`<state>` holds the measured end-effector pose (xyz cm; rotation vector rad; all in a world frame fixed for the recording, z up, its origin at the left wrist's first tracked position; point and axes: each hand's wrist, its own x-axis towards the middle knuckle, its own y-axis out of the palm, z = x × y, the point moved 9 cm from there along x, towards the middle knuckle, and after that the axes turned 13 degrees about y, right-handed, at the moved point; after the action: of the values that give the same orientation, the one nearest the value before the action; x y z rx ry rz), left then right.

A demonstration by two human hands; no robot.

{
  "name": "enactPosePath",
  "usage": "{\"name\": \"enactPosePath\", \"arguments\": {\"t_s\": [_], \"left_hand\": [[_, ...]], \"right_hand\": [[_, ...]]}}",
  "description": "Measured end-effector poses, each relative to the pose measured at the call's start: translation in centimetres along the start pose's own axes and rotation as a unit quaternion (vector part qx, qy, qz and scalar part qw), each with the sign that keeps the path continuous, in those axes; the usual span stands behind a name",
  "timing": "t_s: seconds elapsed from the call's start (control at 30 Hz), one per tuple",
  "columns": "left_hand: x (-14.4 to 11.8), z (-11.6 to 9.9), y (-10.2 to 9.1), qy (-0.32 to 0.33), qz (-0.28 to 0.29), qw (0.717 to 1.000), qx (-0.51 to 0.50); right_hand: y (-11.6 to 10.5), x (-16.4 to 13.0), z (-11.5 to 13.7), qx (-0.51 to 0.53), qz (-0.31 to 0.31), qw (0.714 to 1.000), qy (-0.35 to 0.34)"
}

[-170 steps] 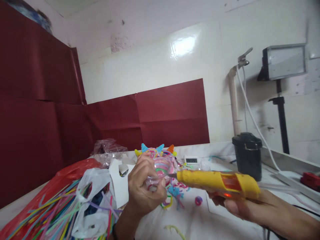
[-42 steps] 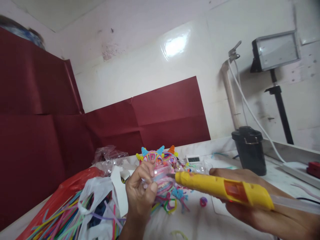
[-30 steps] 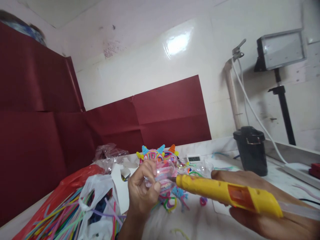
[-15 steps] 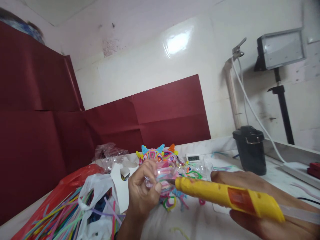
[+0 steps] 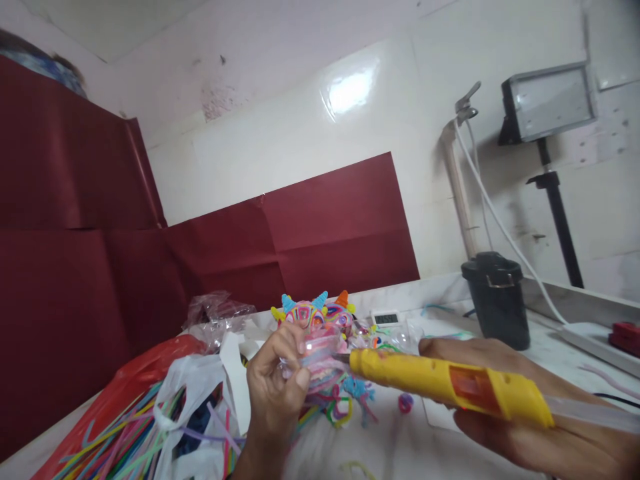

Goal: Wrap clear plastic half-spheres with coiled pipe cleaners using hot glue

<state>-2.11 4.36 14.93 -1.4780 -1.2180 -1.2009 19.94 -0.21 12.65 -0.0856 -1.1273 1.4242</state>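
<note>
My left hand (image 5: 275, 380) is closed, fingers and thumb pinching a clear rounded plastic piece (image 5: 323, 345) with pink fuzzy strips on it. My right hand (image 5: 555, 437) is wrapped round a yellow hot glue gun (image 5: 410, 379), with a translucent glue stick (image 5: 590, 415) coming out of its back end. The gun's dark nozzle (image 5: 341, 358) points left at the plastic piece, very near its right edge; contact cannot be made out. Just behind my left hand stands a colourful pipe-cleaner figure with blue horns (image 5: 305, 309), partly hidden.
Many pipe cleaners (image 5: 117, 433) lie on a red bag at left, beside a white plastic bag (image 5: 193, 383). Loose coloured pieces (image 5: 357, 387) lie beyond my hands. A small digital display (image 5: 386, 319), a black lidded bin (image 5: 497, 300) and a power strip (image 5: 595, 343) stand farther right.
My left hand and the plastic piece have shifted slightly left and down in view. The glue gun keeps its place beside it, and the whole view has turned a little.
</note>
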Motion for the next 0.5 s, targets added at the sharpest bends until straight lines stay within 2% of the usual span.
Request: {"name": "enactPosePath", "arguments": {"t_s": [0.1,0.5], "left_hand": [[0.08,-0.06,-0.11,-0.009,-0.010,1.000,-0.002],[0.39,-0.39,-0.10,-0.014,-0.041,0.999,-0.015]], "right_hand": [[0.69,0.04,0.50,-0.013,0.056,0.998,0.000],[0.23,0.25,0.81,-0.003,0.065,0.998,0.002]]}}
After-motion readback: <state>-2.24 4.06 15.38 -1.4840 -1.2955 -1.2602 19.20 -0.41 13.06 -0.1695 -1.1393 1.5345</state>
